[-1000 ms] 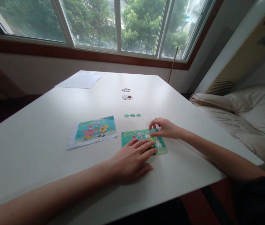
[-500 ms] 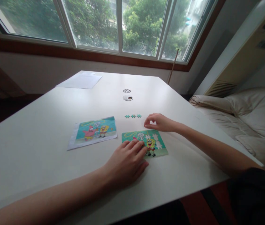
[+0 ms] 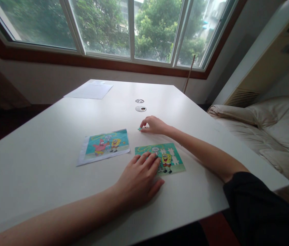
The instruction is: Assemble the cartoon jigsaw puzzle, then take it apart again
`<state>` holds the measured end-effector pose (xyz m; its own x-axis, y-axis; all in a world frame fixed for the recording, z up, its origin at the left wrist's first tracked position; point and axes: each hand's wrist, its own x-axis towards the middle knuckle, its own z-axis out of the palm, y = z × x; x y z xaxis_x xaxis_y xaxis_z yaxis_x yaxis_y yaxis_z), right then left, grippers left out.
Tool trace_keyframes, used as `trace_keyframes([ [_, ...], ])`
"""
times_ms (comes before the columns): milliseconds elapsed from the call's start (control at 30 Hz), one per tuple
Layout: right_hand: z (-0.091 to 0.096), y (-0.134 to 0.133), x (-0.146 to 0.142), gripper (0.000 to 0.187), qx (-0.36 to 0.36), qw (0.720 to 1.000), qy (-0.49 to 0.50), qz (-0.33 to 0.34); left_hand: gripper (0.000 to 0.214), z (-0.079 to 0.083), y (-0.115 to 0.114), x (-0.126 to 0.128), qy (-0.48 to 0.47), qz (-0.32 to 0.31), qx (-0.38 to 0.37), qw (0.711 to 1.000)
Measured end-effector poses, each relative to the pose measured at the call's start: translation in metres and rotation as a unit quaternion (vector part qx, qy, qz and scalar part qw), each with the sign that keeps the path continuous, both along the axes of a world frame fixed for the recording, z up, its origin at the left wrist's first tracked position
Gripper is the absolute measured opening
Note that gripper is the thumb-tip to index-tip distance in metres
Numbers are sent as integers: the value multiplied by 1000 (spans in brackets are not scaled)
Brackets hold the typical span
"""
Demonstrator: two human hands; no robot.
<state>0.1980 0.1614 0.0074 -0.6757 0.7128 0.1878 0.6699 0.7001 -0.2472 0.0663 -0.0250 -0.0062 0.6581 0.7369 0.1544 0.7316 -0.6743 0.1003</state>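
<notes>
Where the right hand (image 3: 154,125) rests on the table (image 3: 44,136), beyond the far edge of the jigsaw puzzle (image 3: 172,160), its fingers are curled downward and a small teal piece (image 3: 139,129) shows at the fingertips. This view does not show whether the fingers have pinched that piece or only touch it. The left hand (image 3: 136,177) lies palm down with its fingers spread and holds nothing. Its fingertips rest on the near left part of the puzzle and the heel of the hand is on the table.

The puzzle lies flat near the front edge of the table. It is partly assembled, with white gaps on its right side. Just to its left lies a printed reference picture (image 3: 107,145) of the same cartoon figures.

Handling: the loose piece appears to be thin card, very light and stiff. It lies flush on a smooth surface, so it likely slides rather than lifts under a flat press. Take hold at two opposite edges with thumb and forefinger tips, or tip one edge up first. The assembled section probably parts at its joints if raised by one side; flat pressure from above holds it in place.

Farther back on the table are a sheet of paper (image 3: 89,91) and two round cable ports (image 3: 140,108). A cream cushion (image 3: 274,123) lies to the right of the table.
</notes>
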Motion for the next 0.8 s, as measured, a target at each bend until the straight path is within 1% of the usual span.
trace_keyframes([
  [133, 3, 4, -3, 20, -60, 998, 17, 4, 51, -1, 0, 0, -1, -1, 5, 1000],
  [267, 10, -7, 6, 15, -93, 993, 78, 8, 51, -1, 0, 0, -6, -4, 14, 1000],
  [367, 16, -25, 26, 17, -123, 986, 113, 29, 49, 1, 0, 1, -7, -3, 14, 1000],
  [433, 20, -40, 43, 19, -156, 979, 122, 50, 48, 1, 0, 1, -6, -4, 11, 1000],
  [500, 21, -55, 61, 20, -192, 972, 125, 55, 48, 2, 0, 2, -6, -4, 8, 1000],
  [567, 20, -69, 75, 20, -212, 968, 127, 49, 47, 2, 0, 2, -7, -3, 9, 1000],
  [633, 16, -79, 85, 20, -210, 968, 135, 34, 47, 2, -1, 3, -8, 0, 10, 1000],
  [800, 3, -89, 90, 19, -200, 965, 169, 11, 46, 1, 0, 3, -12, -1, 9, 1000],
])
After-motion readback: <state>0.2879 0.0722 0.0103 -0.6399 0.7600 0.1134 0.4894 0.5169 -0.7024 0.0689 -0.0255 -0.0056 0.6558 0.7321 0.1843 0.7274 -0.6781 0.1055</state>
